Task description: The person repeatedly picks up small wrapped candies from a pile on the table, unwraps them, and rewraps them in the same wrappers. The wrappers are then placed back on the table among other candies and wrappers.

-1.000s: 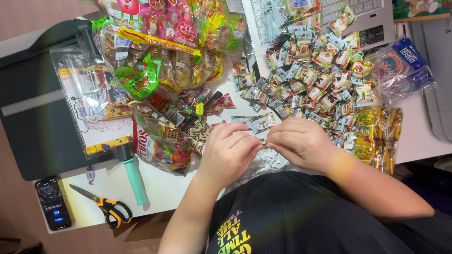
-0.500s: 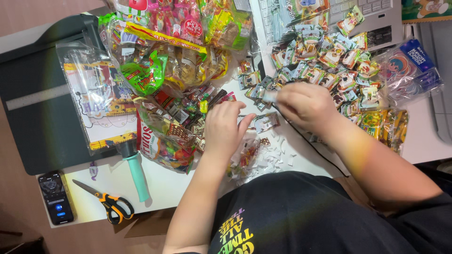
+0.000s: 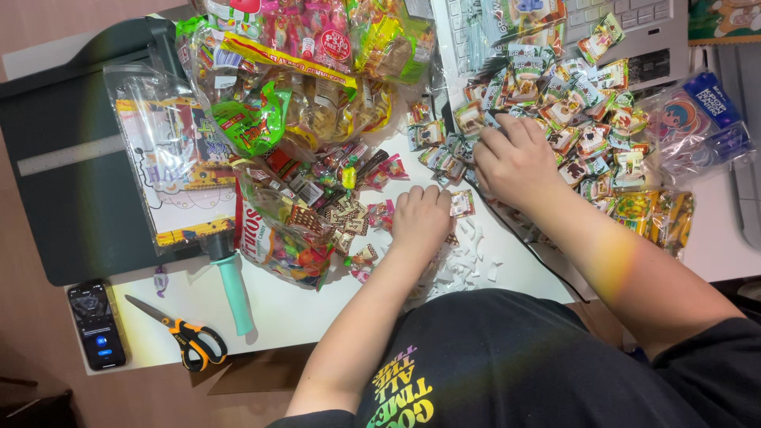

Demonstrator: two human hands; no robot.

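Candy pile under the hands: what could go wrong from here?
The right hand digs into a loose heap of small candy packets that spills over the laptop; pieces could slide off or press keys. The left hand rests beside paper scraps near the table edge, so scraps may fall. The scissors also lie close to that edge.

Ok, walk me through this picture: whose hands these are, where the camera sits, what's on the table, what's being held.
The camera sits on a person's head, looking down at their own bare hands over a white table. The left hand rests by an open clear bag of mixed wrapped sweets. The right hand presses into a heap of small colourful candy packets; whether it grips one is hidden. Nearby lie orange-handled scissors, a black phone, a dark grey paper trimmer and white paper scraps.
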